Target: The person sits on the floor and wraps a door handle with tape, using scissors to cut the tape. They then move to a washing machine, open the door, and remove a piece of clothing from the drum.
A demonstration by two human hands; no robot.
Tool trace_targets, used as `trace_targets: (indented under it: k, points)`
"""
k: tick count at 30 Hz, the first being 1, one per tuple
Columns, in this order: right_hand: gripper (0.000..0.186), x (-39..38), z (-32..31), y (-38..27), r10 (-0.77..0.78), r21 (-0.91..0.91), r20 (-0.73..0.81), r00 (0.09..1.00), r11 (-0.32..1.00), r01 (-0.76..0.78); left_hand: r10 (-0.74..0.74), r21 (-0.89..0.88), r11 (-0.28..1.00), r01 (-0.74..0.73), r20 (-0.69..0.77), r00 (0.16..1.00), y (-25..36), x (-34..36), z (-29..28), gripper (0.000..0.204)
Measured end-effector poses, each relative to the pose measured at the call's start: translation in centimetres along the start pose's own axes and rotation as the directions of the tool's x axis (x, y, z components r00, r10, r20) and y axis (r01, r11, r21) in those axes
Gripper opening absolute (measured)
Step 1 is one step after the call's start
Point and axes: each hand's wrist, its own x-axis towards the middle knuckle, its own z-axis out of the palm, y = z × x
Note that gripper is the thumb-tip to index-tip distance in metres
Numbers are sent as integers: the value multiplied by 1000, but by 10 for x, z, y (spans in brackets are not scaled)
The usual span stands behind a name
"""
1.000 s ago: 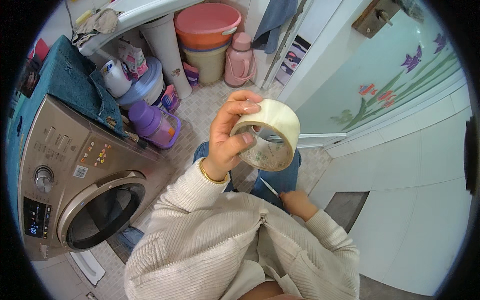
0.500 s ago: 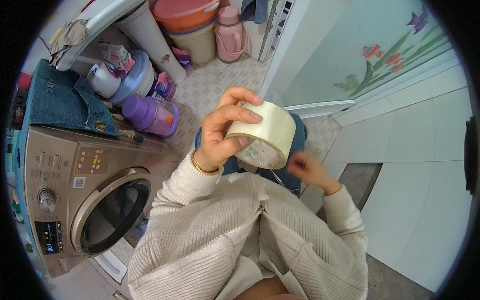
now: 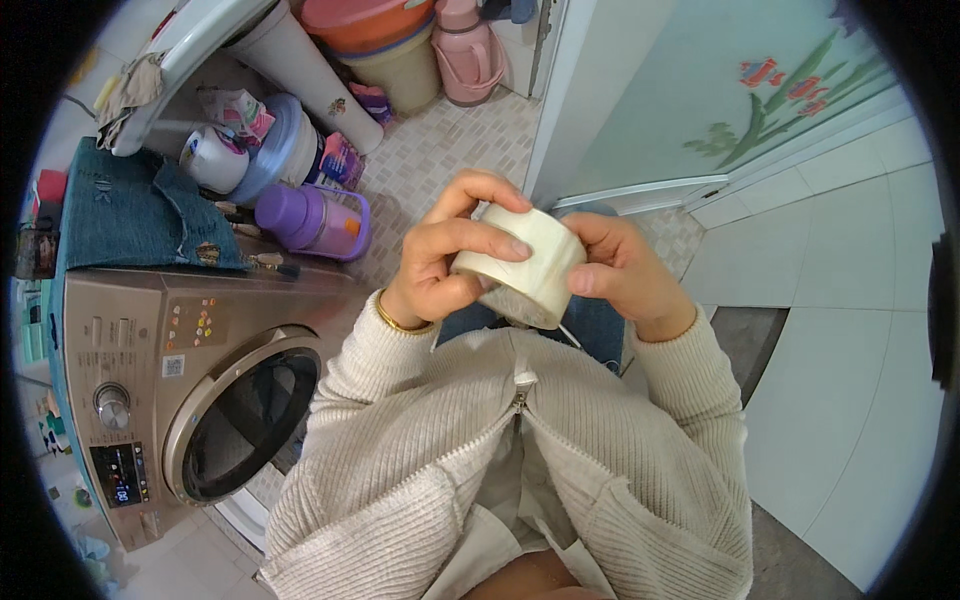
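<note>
A wide roll of pale, clear-looking packing tape (image 3: 545, 268) is held up in front of my chest. My left hand (image 3: 450, 250) grips its left side, fingers over the outer face and thumb at the lower rim by the hollow core. On the opposite side, my right hand (image 3: 625, 265) has its thumb and forefinger closed against the tape's outer surface. Whether a loose tape end lies between those right fingertips is too small to make out. A gold bangle (image 3: 402, 318) circles my left wrist.
At left stands a gold washing machine (image 3: 200, 390) with a denim cover (image 3: 140, 210) on top. Beyond it are a purple jug (image 3: 312, 222), a pink thermos (image 3: 467, 60) and stacked basins (image 3: 370, 25). A frosted glass door (image 3: 680, 110) rises at far right.
My right hand has come up from below right and now touches the tape roll's right side. The left hand keeps its grip on the roll.
</note>
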Motion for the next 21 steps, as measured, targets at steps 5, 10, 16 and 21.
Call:
trace_targets:
  k: [5, 10, 16, 21]
  points:
    - [22, 6, -2, 8, -23, -169, -125, 992, 986, 2, -31, 19, 999, 32, -58, 998, 3, 1, -12, 46]
    - [19, 11, 3, 17, -119, -254, -240, 963, 966, 57, -185, 166, 963, 210, -158, 970, 12, 5, -11, 39]
    - [16, 11, 6, 26, -212, -419, -309, 927, 905, 68, -306, 197, 911, 363, -269, 913, 13, 7, 9, 26]
    - [18, 13, 3, 32, -187, -318, -285, 940, 944, 91, -388, 119, 880, 460, -378, 841, 9, 6, 18, 22]
